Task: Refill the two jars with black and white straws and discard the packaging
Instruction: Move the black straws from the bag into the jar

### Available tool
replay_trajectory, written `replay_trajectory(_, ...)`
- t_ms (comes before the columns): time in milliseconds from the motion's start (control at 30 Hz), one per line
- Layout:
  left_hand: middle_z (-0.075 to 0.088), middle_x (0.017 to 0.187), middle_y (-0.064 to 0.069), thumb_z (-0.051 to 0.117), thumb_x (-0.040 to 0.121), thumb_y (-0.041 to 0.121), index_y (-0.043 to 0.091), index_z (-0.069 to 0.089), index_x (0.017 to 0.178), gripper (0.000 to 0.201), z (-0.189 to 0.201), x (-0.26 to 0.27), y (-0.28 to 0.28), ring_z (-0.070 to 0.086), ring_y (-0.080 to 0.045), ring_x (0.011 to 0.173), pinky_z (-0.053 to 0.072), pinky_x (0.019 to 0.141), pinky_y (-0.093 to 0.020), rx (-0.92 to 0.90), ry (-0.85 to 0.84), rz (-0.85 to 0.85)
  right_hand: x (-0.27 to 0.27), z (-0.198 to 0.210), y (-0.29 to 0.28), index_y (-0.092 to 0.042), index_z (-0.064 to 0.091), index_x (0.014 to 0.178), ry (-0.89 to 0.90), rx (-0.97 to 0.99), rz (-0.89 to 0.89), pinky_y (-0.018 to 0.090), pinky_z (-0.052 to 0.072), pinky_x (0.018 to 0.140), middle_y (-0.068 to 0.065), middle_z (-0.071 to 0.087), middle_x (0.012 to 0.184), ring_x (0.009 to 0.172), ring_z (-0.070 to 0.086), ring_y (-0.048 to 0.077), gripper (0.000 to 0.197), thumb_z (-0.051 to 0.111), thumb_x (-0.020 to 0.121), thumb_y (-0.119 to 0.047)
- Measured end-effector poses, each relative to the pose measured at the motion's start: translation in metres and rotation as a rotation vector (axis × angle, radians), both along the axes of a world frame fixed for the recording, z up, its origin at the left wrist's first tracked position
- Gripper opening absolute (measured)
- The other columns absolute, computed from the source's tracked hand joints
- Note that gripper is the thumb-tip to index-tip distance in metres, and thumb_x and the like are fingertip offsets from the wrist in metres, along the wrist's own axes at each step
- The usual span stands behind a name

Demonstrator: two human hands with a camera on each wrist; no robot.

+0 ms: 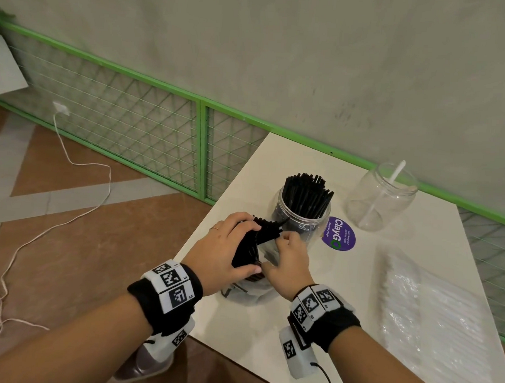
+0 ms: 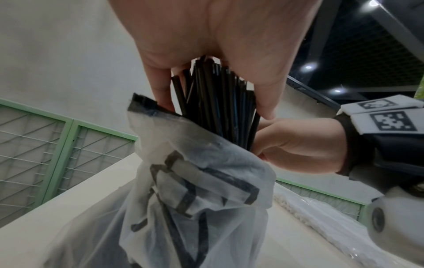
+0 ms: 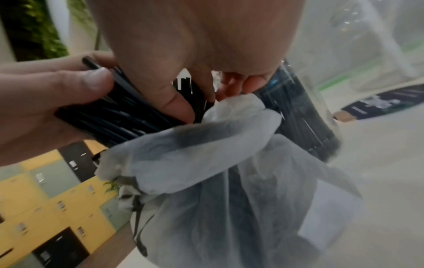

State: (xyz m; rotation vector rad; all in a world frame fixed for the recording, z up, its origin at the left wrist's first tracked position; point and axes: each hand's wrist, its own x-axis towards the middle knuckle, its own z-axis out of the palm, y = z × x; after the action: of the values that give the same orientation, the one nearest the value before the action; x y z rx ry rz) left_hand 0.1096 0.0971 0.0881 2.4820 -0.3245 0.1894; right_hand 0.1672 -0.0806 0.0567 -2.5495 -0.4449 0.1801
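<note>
Both forearms enter from lower frame edge, converging at centre, left hand (image 1: 227, 248) curled, fingers and thumb wrapped around a bundle, right hand (image 1: 289, 259) just beside it, fingertips pinching, thumb tucked, marker-tagged black bands on both wrists

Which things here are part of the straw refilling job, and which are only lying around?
Part of the job:
left hand gripping the black straws
right hand pinching the plastic bag
jar of black straws
jar with one white straw
white straw pack

Lying about:
purple sticker
white cable
</note>
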Motion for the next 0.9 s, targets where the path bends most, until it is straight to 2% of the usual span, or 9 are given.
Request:
replay_trajectory(100, 0.025, 0.14, 0.019, 0.056, 0.073, 0.06, 0.035, 0.035, 0.132, 0.068, 0.0, -0.001, 0.003, 0.043, -0.012, 0.121, 0.037, 0.096, -0.026, -0.01, 0.001, 0.001, -0.001, 0.01, 0.004, -0.019, 0.035, 0.141, 0.052, -0.011, 0.129, 0.037, 0.032, 0.099, 0.002, 0.036, 0.137, 0.121, 0.032, 0.027, 0.082, 0.053, 0.065, -0.044)
replay_trajectory(200, 0.026, 0.14, 0.017, 0.064, 0.076, 0.051, 0.032, 0.038, 0.132, 0.064, 0.001, 0.0, 0.006, 0.042, -0.01, 0.121, 0.035, 0.1, -0.025, -0.047, 0.004, -0.005, -0.001, 0.017, 0.008, -0.029, 0.025, 0.142, 0.137, 0.086, 0.211, 0.041, 0.031, 0.101, -0.01, 0.036, 0.125, 0.123, 0.032, 0.022, 0.087, 0.069, 0.067, -0.035)
replay_trajectory(267, 0.026, 0.141, 0.016, 0.067, 0.078, 0.045, 0.031, 0.04, 0.132, 0.062, 0.0, 0.0, 0.008, 0.04, -0.009, 0.123, 0.033, 0.102, -0.025, -0.058, 0.009, -0.016, 0.001, 0.017, 0.011, -0.038, 0.025, 0.14, 0.153, 0.189, 0.223, 0.045, 0.035, 0.104, -0.016, 0.04, 0.125, 0.123, 0.038, 0.017, 0.094, 0.075, 0.06, -0.037)
replay_trajectory(367, 0.025, 0.142, 0.017, 0.06, 0.077, 0.053, 0.033, 0.039, 0.133, 0.063, 0.0, 0.002, 0.009, 0.036, -0.007, 0.127, 0.031, 0.106, -0.025, -0.065, 0.013, -0.033, 0.002, 0.011, 0.018, -0.038, 0.026, 0.137, 0.181, 0.283, 0.22, 0.044, 0.04, 0.104, -0.018, 0.047, 0.125, 0.121, 0.045, 0.009, 0.097, 0.077, 0.053, -0.039)
replay_trajectory(533, 0.017, 0.144, 0.012, 0.061, 0.072, 0.06, 0.035, 0.033, 0.135, 0.073, -0.002, 0.0, 0.009, 0.031, -0.012, 0.129, 0.028, 0.106, -0.025, -0.076, 0.024, -0.029, -0.001, 0.006, 0.027, -0.032, 0.029, 0.135, 0.195, 0.417, 0.172, 0.031, 0.047, 0.098, -0.009, 0.054, 0.125, 0.116, 0.054, 0.01, 0.089, 0.08, 0.062, -0.034)
replay_trajectory(667, 0.009, 0.146, 0.015, 0.077, 0.067, 0.049, 0.037, 0.02, 0.141, 0.094, -0.002, 0.0, 0.013, 0.021, -0.007, 0.135, 0.023, 0.11, -0.024, -0.156, 0.0, -0.009, 0.002, 0.012, 0.029, -0.021, 0.045, 0.126, 0.142, 0.387, 0.173, 0.024, 0.049, 0.09, -0.007, 0.062, 0.108, 0.103, 0.06, 0.012, 0.063, 0.078, 0.072, -0.018)
replay_trajectory(767, 0.015, 0.142, 0.021, 0.08, 0.067, 0.041, 0.044, 0.01, 0.139, 0.101, 0.002, 0.002, 0.015, 0.018, 0.005, 0.133, 0.02, 0.111, -0.02, -0.182, 0.001, -0.012, 0.005, 0.015, 0.026, -0.024, 0.055, 0.114, 0.104, 0.388, 0.219, 0.022, 0.048, 0.083, -0.011, 0.064, 0.096, 0.093, 0.061, 0.009, 0.044, 0.075, 0.075, -0.016)
replay_trajectory(833, 0.023, 0.14, 0.025, 0.08, 0.067, 0.04, 0.05, 0.007, 0.138, 0.103, 0.004, 0.003, 0.014, 0.022, 0.011, 0.128, 0.019, 0.108, -0.013, -0.214, 0.024, 0.005, 0.006, 0.015, 0.021, -0.03, 0.054, 0.102, 0.109, 0.383, 0.247, 0.014, 0.044, 0.075, -0.017, 0.061, 0.086, 0.083, 0.059, 0.0, 0.038, 0.077, 0.075, -0.015)
replay_trajectory(900, 0.034, 0.137, 0.026, 0.079, 0.068, 0.04, 0.052, 0.008, 0.138, 0.1, 0.004, 0.005, 0.011, 0.029, 0.01, 0.125, 0.021, 0.104, -0.01, -0.235, 0.034, 0.03, 0.005, 0.015, 0.017, -0.031, 0.054, 0.096, 0.121, 0.37, 0.256, 0.008, 0.04, 0.069, -0.018, 0.059, 0.082, 0.077, 0.057, -0.007, 0.036, 0.077, 0.075, -0.013)
